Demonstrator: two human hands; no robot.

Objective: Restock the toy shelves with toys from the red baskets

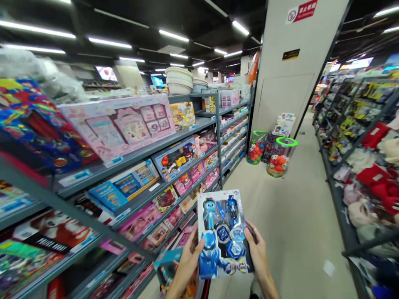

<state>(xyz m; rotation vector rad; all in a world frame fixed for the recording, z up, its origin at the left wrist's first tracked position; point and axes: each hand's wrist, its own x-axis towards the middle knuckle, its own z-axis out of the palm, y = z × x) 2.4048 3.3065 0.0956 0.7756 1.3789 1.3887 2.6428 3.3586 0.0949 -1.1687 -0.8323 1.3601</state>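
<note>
Between my two hands is a boxed toy set, white and blue, with its front facing me. Through the front show a light-blue figure, a dark-blue robot figure and round blue discs. My left hand grips the box's left edge, its thumb on the front. On the opposite edge my right hand holds on with its thumb at the front; its other fingers are partly behind the box. Below my left arm, a teal-edged toy box is partly hidden.
Shelves on the left carry many boxed toys, among them a large pink set. A wide pillar rises ahead, with green-rimmed bins of balls at its foot. Racks of plush goods line the right side of the tiled aisle.
</note>
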